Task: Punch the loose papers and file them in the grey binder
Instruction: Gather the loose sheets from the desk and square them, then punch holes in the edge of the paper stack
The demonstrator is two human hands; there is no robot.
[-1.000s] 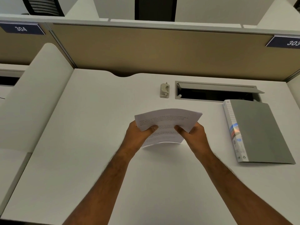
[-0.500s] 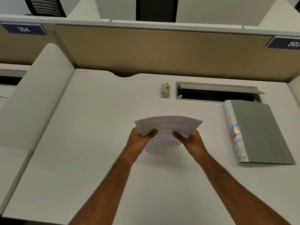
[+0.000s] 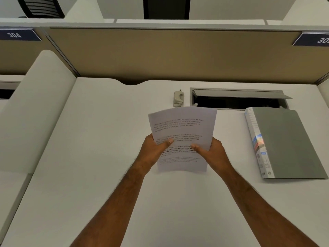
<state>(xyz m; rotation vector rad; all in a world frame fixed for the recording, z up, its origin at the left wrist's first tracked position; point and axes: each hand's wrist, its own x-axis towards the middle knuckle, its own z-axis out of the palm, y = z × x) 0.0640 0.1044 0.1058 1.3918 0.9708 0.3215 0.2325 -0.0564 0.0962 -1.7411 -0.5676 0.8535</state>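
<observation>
Head view — left hand [image 3: 156, 150] and right hand [image 3: 211, 152] both grip the papers [image 3: 183, 127] between them.

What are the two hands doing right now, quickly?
Left hand: grips the papers at their left edge.
Right hand: grips the same papers at their right edge.

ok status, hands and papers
Left hand and right hand both grip papers above desk. Binder closed, to the right. Punch beyond papers, untouched. Nothing in the way.
</observation>
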